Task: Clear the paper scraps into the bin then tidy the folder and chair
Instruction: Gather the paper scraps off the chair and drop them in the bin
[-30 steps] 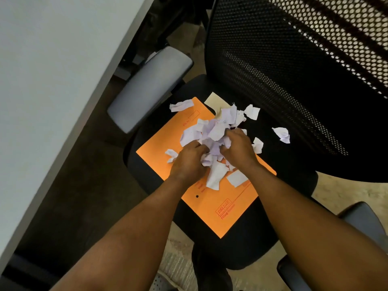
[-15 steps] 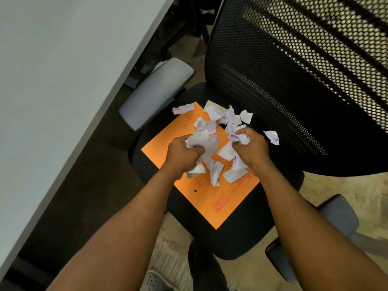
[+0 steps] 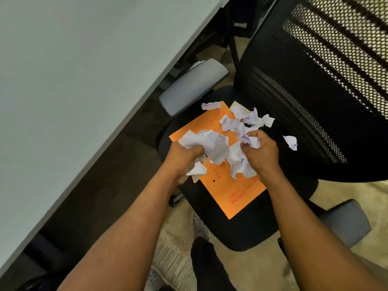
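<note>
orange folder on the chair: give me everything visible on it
The orange folder is a flat, card-like rectangle lying diagonally on the black chair seat. It carries red printed lines and a boxed red stamp near its front corner, too blurred to read, plus a small dark dot. Torn white paper scraps lie over its far end. The left hand and right hand bunch scraps above its middle.

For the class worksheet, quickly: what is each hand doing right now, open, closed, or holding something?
Left hand: closed on a bunch of paper scraps.
Right hand: closed on more scraps, above the orange folder.
</note>
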Tool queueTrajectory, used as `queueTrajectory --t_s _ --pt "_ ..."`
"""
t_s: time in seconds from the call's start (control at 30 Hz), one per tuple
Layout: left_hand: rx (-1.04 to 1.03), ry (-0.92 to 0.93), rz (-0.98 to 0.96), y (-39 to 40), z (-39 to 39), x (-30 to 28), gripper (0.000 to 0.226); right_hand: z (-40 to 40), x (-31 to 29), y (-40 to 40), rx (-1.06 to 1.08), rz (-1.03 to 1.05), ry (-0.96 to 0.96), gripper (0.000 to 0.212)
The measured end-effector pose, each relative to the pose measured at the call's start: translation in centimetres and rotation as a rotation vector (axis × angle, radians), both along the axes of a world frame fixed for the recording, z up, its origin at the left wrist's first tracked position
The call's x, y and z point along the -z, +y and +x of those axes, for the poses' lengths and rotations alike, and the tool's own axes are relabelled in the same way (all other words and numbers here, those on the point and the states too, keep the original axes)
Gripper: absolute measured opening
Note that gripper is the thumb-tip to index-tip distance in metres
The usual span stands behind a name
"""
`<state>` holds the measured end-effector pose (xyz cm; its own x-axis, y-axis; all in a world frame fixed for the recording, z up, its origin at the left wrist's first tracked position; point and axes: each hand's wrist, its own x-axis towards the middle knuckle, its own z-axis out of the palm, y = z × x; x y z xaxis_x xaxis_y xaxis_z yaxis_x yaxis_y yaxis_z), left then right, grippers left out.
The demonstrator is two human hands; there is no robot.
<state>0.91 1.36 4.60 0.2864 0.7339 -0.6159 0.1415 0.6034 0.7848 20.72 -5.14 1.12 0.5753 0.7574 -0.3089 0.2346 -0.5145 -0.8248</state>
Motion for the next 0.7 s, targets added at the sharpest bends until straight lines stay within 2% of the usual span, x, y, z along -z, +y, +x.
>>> queueTrajectory --t_s 0.07,0.13,0.2,0.37,0.53,0.7 --pt "-0.052 -0.011 0.003 -1.1 -2.6 -0.4 0.039 -2.1 -0.5 -0.2 -0.051 0.015 -0.018 0.022" --pt "-0.129 -0.013 -0.025 -2.7 -5.7 -0.6 0.023 -4.6 -1.0 -0.5 -0.107 0.023 -0.021 0.019" --pt "-0.209 -0.012 -0.049 -4.7 -9.3 -0.7 0.018 -7.8 -1.3 -0.8 -0.191 0.019 -0.036 0.017" --pt "-0.347 0.014 -0.068 -11.0 -21.0 -0.2 0.019 -18.9 -1.9 -3.0 -0.387 0.008 -0.018 0.018" --pt "-0.584 0.093 -0.105 -19.3 -34.4 0.9 0.021 -32.7 -0.8 -6.7 -0.627 -0.056 0.002 0.014" --pt "-0.794 0.21 -0.103 -29.0 -46.2 2.4 0.015 -46.4 1.9 -12.4 -0.831 -0.108 0.033 0.023"
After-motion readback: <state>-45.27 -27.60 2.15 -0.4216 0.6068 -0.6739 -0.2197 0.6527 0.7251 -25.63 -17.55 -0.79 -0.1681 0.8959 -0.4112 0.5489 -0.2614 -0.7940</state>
